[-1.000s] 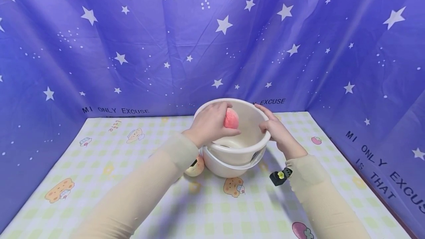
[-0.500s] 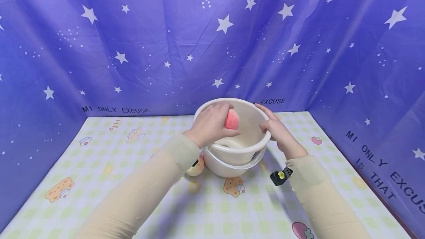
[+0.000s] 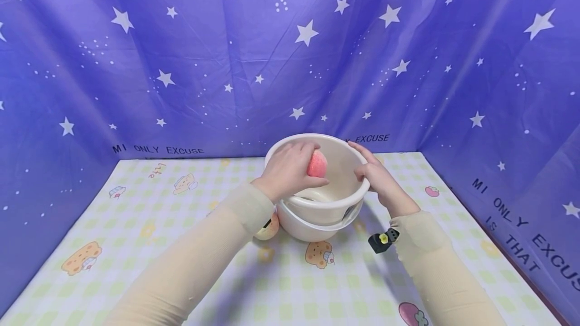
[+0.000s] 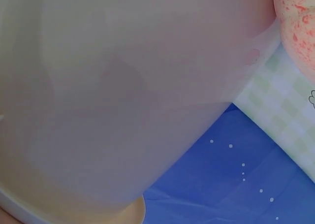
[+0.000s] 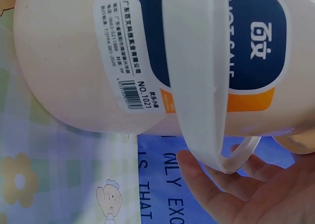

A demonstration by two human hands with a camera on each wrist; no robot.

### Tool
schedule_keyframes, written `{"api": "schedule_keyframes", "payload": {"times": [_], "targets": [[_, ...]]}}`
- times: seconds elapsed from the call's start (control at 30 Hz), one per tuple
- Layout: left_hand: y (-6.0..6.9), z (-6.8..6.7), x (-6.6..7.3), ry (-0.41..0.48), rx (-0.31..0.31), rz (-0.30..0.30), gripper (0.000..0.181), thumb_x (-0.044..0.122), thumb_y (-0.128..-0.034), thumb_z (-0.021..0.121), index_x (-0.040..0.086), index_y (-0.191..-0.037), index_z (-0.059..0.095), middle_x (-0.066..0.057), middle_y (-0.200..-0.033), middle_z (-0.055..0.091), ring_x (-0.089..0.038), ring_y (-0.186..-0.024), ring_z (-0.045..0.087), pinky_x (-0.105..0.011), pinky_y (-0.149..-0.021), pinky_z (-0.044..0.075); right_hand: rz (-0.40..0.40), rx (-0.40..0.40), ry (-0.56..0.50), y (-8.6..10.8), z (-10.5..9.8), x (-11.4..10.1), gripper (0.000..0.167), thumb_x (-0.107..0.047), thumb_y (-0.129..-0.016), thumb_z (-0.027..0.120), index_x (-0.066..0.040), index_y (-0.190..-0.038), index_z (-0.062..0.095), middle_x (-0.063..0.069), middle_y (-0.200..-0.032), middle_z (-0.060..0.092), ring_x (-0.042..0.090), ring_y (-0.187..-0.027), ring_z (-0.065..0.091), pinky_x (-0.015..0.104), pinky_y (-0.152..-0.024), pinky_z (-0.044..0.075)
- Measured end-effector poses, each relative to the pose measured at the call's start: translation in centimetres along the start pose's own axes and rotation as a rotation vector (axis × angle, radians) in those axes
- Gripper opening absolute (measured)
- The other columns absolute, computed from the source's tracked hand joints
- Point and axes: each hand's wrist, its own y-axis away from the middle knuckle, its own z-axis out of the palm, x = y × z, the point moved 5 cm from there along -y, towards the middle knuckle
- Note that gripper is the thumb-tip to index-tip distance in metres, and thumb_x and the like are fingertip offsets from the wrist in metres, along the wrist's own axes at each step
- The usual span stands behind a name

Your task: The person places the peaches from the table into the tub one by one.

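Note:
My left hand point(image 3: 290, 170) holds a pink peach point(image 3: 317, 164) over the mouth of a white bucket point(image 3: 317, 225), with the fingers partly hidden behind the fruit. On the right side, my right hand point(image 3: 380, 180) grips the bucket's rim, thumb inside and other fingers outside. In the right wrist view, that hand point(image 5: 246, 189) is beside the bucket's handle point(image 5: 197, 76), near a label point(image 5: 130, 56). A second peach point(image 3: 272, 227) rests on the table against the bucket's left side, partly covered by my left sleeve; the left wrist view shows a speckled peach point(image 4: 301, 27) by the bucket wall point(image 4: 123, 86).
The bucket stands on a green-and-white checked tablecloth point(image 3: 195, 260) with printed bears and fruit. A blue curtain with white stars point(image 3: 254, 39) closes off the back and both sides. A small black device with a yellow flower point(image 3: 383, 240) is at my right cuff.

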Motion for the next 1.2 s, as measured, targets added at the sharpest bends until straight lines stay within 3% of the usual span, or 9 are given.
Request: {"api": "schedule_keyframes", "payload": {"times": [0.2, 0.43, 0.83, 1.2], "targets": [[0.1, -0.1, 0.0, -0.002, -0.004, -0.014, 0.074, 0.059, -0.0831, 0.07, 0.016, -0.14, 0.051, -0.001, -0.139, 0.057, -0.021, -0.129, 0.052, -0.035, -0.111, 0.04, -0.001, 0.0, 0.002, 0.0, -0.1, -0.1, 0.096, 0.001, -0.07, 0.042, -0.028, -0.159, 0.019, 0.02, -0.155, 0.027, 0.032, -0.107, 0.051, 0.03, -0.069, 0.047], [0.1, 0.0, -0.1, -0.028, -0.009, -0.019, 0.075, 0.063, -0.0829, 0.068, 0.018, -0.141, 0.051, 0.001, -0.139, 0.058, -0.021, -0.128, 0.053, -0.035, -0.11, 0.041, 0.01, -0.006, -0.002, 0.1, 0.0, -0.1, 0.096, 0.001, -0.071, 0.041, -0.029, -0.159, 0.018, 0.019, -0.16, 0.022, 0.036, -0.121, 0.044, 0.031, -0.073, 0.047], [0.1, -0.2, -0.1, -0.034, 0.024, -0.007, 0.075, 0.063, -0.0825, 0.069, 0.019, -0.14, 0.051, 0.002, -0.139, 0.058, -0.02, -0.129, 0.053, -0.037, -0.111, 0.04, 0.014, -0.011, 0.0, 0.1, 0.0, 0.0, 0.096, 0.002, -0.071, 0.041, -0.03, -0.159, 0.017, 0.018, -0.161, 0.022, 0.037, -0.123, 0.043, 0.032, -0.073, 0.047], [0.6, -1.1, -0.4, -0.027, 0.051, -0.03, 0.076, 0.068, -0.0811, 0.066, 0.022, -0.14, 0.053, 0.004, -0.14, 0.058, -0.02, -0.129, 0.054, -0.042, -0.101, 0.048, 0.012, -0.015, 0.002, 0.2, 0.0, -0.1, 0.097, 0.002, -0.071, 0.041, -0.03, -0.159, 0.017, 0.018, -0.161, 0.021, 0.037, -0.125, 0.041, 0.032, -0.074, 0.046]]}}
